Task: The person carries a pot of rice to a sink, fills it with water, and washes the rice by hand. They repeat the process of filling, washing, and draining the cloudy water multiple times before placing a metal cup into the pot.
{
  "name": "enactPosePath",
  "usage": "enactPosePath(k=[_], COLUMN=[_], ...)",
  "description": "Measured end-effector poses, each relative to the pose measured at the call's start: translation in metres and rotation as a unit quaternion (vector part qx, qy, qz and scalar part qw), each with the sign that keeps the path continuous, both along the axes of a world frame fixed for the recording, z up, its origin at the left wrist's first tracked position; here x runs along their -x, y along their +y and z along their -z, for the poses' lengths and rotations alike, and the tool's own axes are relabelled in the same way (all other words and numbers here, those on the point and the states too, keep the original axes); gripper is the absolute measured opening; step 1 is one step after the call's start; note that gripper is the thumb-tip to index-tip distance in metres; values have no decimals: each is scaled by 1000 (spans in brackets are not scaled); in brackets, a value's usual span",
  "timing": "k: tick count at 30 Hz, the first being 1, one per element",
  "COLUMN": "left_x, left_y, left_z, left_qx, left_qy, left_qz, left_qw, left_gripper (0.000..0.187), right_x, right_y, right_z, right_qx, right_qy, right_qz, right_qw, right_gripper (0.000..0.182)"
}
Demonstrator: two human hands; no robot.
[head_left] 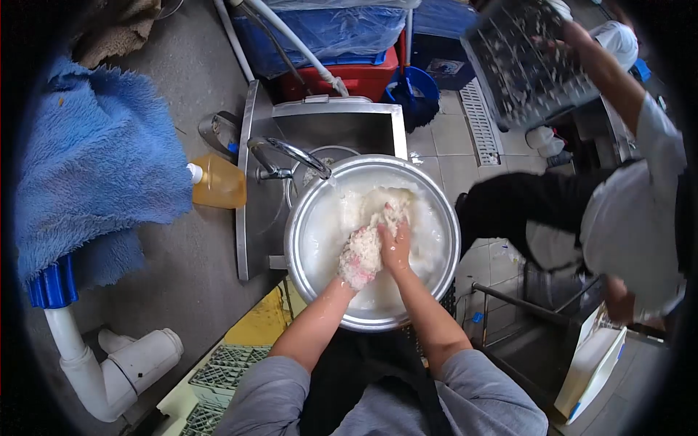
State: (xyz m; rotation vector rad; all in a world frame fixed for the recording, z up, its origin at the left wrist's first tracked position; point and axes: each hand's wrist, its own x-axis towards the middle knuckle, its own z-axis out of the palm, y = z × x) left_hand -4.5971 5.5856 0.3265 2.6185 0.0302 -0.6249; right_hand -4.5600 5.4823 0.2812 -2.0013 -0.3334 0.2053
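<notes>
Both of my hands are inside a large round metal bowl (292,247) of cloudy white water and wet white rice (385,200). My left hand (360,263) is thickly coated with grains, and its fingers curl around a clump of rice. Beside it, my right hand (395,245) presses its bent fingers into the same clump, touching or nearly touching the left. Rice partly hides the fingertips of both hands. A curved metal faucet (294,152) reaches over the bowl's upper left rim.
Behind the bowl is a metal sink (400,131). Left of it are a bottle of amber liquid (222,182), a blue towel (109,145) and white pipes (109,370). At right, a person (632,225) holds a dark crate (520,65). A blue bucket (429,80) stands behind.
</notes>
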Motion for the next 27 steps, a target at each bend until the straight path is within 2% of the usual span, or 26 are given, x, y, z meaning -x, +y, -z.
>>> enactPosePath(k=[1, 2, 4, 5, 8, 9, 10, 11, 12, 13, 14, 15, 16, 17, 18, 19, 20, 21, 22, 23, 24, 27], left_x=[3, 2, 0, -2, -8, -12, -20, -28, -32, -36, -44, -35, -24, -12, -6, 1, 15, 24, 30, 33, 34, 33], left_y=[-1, 2, 6, 8, 5, 4, 6, 15, 23, 44, 65, 76, 79, 83, 83, 85, 87, 85, 81, 77, 71, 52], left_z=[0, 3, 9, 11, 12, 13, 14, 13, 10, 46, 36, 79, 101, 122, 122, 122, 142, 149, 148, 148, 146, 139], left_qx=[34, 112, 247, 299, 430, 463, 502, 533, 538, 220, 153, 235, 267, 297, 282, 267, 306, 344, 385, 418, 447, 509], left_qy=[-42, -62, -93, -97, -89, -80, -40, 22, 84, -92, 5, -12, 0, 9, 41, 73, 121, 164, 202, 230, 248, 286], left_qz=[-34, -85, -153, -174, -230, -249, -289, -344, -395, -276, -252, -330, -373, -416, -427, -438, -449, -458, -462, -461, -455, -431], left_qw=[998, 988, 952, 933, 869, 847, 814, 773, 739, 931, 956, 914, 889, 859, 858, 855, 830, 803, 773, 748, 729, 688], left_gripper=[53, 54, 55, 56, 58, 59, 60, 61, 62, 62, 59, 57, 56, 54, 53, 51, 51, 51, 51, 51, 52, 53], right_x=[0, 21, 47, 48, 8, -12, -30, -45, -52, -52, -51, -49, -44, -37, -29, -16, -1, 7, 12, 17, 19, 35], right_y=[1, 7, 20, 21, 16, 11, 5, -4, -13, -23, -33, -41, -49, -56, -62, -69, -78, -84, -76, -53, -41, -53], right_z=[0, -2, -51, -55, -19, -2, 7, -5, -17, -18, -19, -19, -16, -11, -2, 32, 84, 111, 91, 37, 8, 89], right_qx=[-12, -27, -47, -24, 70, 133, 195, 281, 364, 363, 360, 356, 357, 356, 355, 329, 302, 275, 147, 14, -119, -177], right_qy=[45, -29, -75, -87, -31, -24, -15, 11, 37, 96, 153, 210, 245, 280, 313, 323, 331, 338, 414, 480, 534, 606], right_qz=[14, -6, -103, -135, -48, -18, 13, -4, -21, -6, 11, 27, 35, 42, 49, 97, 146, 193, 236, 272, 300, 182], right_qw=[999, 999, 991, 987, 996, 991, 981, 960, 930, 927, 920, 910, 901, 890, 879, 882, 882, 879, 867, 834, 782, 753], right_gripper=[44, 49, 53, 55, 55, 55, 55, 55, 55, 56, 57, 58, 60, 61, 63, 63, 64, 65, 61, 57, 53, 55])
